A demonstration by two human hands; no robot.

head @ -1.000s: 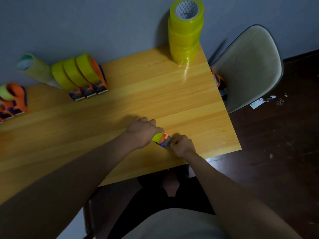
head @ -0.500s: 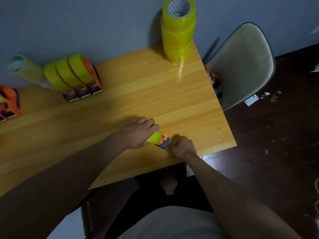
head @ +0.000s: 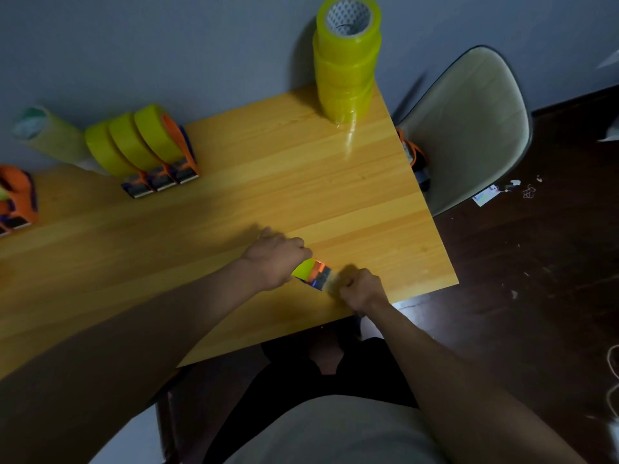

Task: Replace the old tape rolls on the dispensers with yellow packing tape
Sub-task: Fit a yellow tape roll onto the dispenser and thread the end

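Hands: left hand (head: pixel 274 259) grips orange-blue dispenser with yellow roll (head: pixel 313 273) on wooden desk (head: pixel 301 182), right hand (head: pixel 360 289) pinches tape end; threading step, next likely pull across blade.

Both arms are extended forward from the seated person, bare to the forearm, converging near the front right part of the tabletop (head: pixel 268 182). The left hand (head: pixel 276 257) lies knuckles-up, wrist straight, fingers curled down over the body of a tape dispenser (head: pixel 313 273) and gripping it from above; its fingertips are hidden beneath the hand. The right hand (head: pixel 361 289) sits just beside it, to the right, formed into a loose fist with the knuckles toward the left hand, thumb and fingers pinching at the dispenser's blade end. What exactly is pinched is blurred. The right forearm runs diagonally back toward the torso; the left forearm enters from lower left.
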